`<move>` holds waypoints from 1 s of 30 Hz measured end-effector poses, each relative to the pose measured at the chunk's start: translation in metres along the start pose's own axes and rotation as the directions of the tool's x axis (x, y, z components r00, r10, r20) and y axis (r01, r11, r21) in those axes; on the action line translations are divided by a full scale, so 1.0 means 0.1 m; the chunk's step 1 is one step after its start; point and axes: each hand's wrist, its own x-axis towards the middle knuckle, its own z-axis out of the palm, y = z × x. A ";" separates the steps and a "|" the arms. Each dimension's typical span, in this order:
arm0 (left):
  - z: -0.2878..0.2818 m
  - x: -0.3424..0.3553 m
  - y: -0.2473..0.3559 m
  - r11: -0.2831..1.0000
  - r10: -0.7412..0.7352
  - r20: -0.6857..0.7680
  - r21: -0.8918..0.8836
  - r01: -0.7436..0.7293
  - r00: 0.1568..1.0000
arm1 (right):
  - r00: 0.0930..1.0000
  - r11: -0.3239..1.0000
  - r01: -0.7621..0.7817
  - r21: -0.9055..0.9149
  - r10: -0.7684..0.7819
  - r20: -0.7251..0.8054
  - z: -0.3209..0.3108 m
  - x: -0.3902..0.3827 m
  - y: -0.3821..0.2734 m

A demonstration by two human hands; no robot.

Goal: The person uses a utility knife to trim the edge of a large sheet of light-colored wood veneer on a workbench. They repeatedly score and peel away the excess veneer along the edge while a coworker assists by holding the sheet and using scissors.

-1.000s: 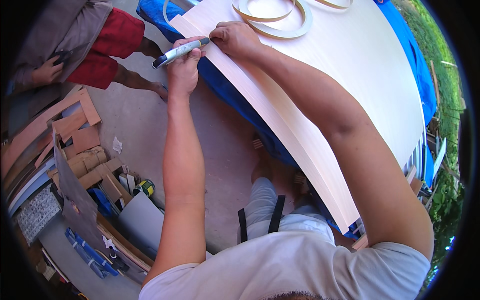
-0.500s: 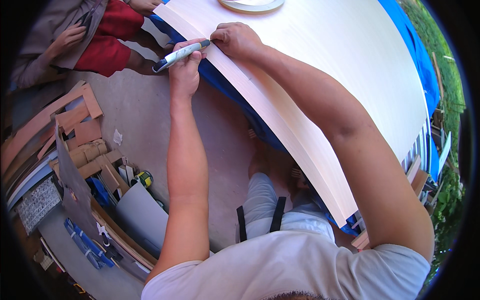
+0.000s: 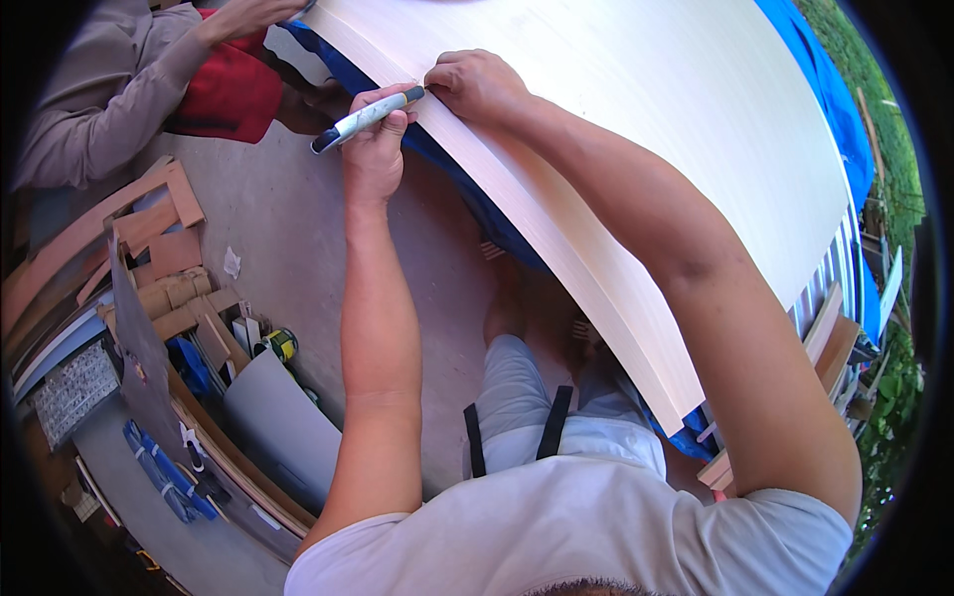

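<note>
My left hand [image 3: 376, 139] grips a white utility knife with dark ends [image 3: 360, 121] near the upper edge of the pale wooden strip along the board's side [image 3: 537, 228]. Just right of the knife's tip, my right hand [image 3: 472, 84] is closed in a pinch at that edge; what its fingertips hold is too small to make out. The large pale board [image 3: 676, 89] lies over a blue tarp [image 3: 833, 79], which shows at both sides.
A co-worker's hand [image 3: 238, 22] reaches to the board's far end at upper left. On the concrete floor [image 3: 268, 219] at left lie wood offcuts [image 3: 184, 194], a grey sheet [image 3: 278, 417], blue straps [image 3: 169, 472] and a yellow-black tool [image 3: 281, 344]. Slats [image 3: 825, 328] lie right; grass beyond.
The co-worker's arm has risen and moved right to the board's end. The coils of banding have left the view. My hands stay at the edge, slightly lower in the picture.
</note>
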 end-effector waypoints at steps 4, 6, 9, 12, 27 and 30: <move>0.16 -0.21 0.05 1.000 0.001 0.000 0.008 -0.001 1.000 | 1.000 1.000 -0.007 -0.011 0.008 0.009 -0.08 -0.24 -0.05; 0.24 -0.31 0.07 1.000 0.002 -0.002 0.005 -0.002 1.000 | 1.000 1.000 -0.008 -0.009 0.008 0.008 -0.13 -0.36 -0.07; 0.36 -0.47 0.09 1.000 0.002 0.004 0.007 -0.002 1.000 | 1.000 1.000 -0.016 -0.017 0.016 0.012 -0.20 -0.55 -0.12; 0.46 -0.64 0.12 0.999 0.003 0.018 0.033 -0.004 1.000 | 1.000 1.000 -0.024 -0.003 0.024 -0.010 -0.25 -0.74 -0.16; 0.99 -1.44 0.23 1.000 0.017 0.045 0.002 -0.017 0.999 | 1.000 0.999 -0.028 0.022 0.027 0.015 -0.58 -1.66 -0.37; 1.10 -1.59 0.25 1.000 0.019 0.045 -0.014 -0.018 0.999 | 1.000 1.000 -0.024 0.018 0.024 0.009 -0.64 -1.83 -0.41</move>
